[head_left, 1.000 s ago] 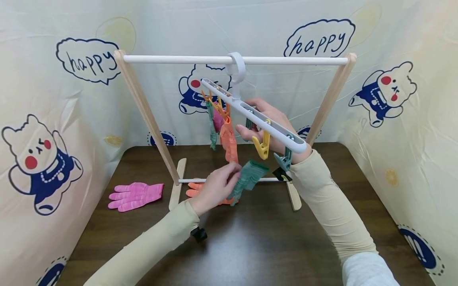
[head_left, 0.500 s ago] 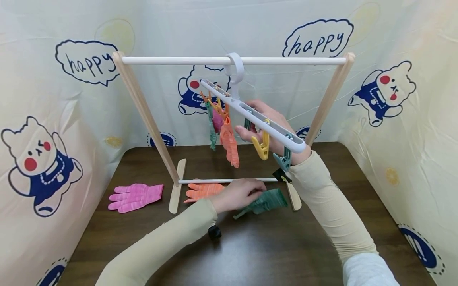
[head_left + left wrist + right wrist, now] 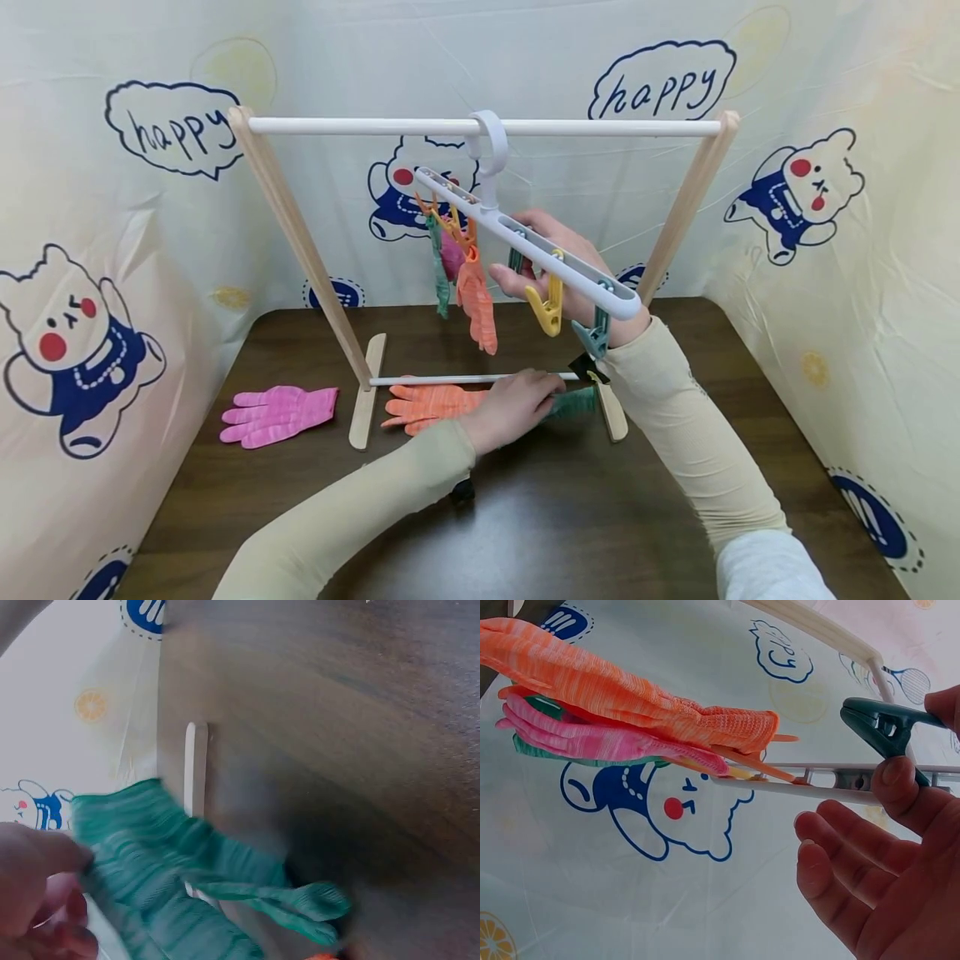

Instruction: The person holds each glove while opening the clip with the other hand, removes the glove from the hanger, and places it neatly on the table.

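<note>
My left hand (image 3: 517,408) is low over the table, pinching a green knit glove (image 3: 573,404) by its edge. In the left wrist view the glove (image 3: 150,855) hangs spread below the fingers. Up at the hanger, my right hand (image 3: 573,240) reaches behind the white bar (image 3: 517,240). Its thumb and a finger squeeze the handles of a dark green clothespin (image 3: 892,712), whose jaws look empty. A yellow clothespin (image 3: 553,304) and a blue-green clothespin (image 3: 592,333) dangle from the same half. Clipped gloves, one orange (image 3: 476,300), hang from the other half.
A wooden stand with a white top rod (image 3: 360,126) carries the hanger. On the brown table (image 3: 540,533) lie a pink glove (image 3: 277,415) at left and an orange glove (image 3: 431,404) by the lower rod (image 3: 435,380). Printed cloth surrounds the table.
My left hand has lowered the green glove from in front of the hanging orange glove and shifted right along the table. The right hand stays at its clothespin.
</note>
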Demonstrator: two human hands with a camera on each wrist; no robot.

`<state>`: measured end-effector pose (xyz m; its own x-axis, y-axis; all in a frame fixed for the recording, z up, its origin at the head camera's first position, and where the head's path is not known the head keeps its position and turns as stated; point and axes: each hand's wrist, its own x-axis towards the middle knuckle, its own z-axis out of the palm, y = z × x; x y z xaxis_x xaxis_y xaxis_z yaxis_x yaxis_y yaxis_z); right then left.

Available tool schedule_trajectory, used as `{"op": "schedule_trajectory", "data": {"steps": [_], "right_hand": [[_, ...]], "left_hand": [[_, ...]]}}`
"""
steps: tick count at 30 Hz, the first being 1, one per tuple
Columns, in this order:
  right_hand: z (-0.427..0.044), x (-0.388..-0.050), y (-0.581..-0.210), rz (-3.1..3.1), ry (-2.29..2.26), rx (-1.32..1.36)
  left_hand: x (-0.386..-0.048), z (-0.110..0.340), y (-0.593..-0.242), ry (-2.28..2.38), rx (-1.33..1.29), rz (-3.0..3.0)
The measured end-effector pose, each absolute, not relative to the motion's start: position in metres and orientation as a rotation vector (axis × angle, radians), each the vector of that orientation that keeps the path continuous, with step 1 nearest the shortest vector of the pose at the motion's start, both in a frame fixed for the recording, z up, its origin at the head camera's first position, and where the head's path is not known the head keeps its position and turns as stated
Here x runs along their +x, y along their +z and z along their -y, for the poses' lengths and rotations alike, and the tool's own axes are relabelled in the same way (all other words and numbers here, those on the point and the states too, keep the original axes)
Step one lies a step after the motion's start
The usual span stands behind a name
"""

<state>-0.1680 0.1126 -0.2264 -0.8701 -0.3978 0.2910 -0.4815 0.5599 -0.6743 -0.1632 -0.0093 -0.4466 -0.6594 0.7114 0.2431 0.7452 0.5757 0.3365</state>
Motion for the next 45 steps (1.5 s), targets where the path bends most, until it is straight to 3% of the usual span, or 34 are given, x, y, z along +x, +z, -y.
{"op": "schedule_trajectory", "data": {"steps": [5,19,30,45], "right_hand": [[-0.111,-0.161,-0.219,2.697,1.240,0.736],[-0.114,-0.172,-0.229,2.661,1.245,0.772],[-0.111,-0.169,-0.227,2.688,1.256,0.738],[-0.119,-0.187,-0.251,2.688,1.127,0.794]], "left_hand": [[-0.165,0.005,-0.448,-0.605,-1.194,2.619],[-0.127,-0.007,-0.492,-0.038,-1.493,2.731],[-0.129,-0.004,-0.502,-0.121,-1.446,2.876],[-0.148,0.029,-0.479,-0.526,-1.286,2.705]]}}
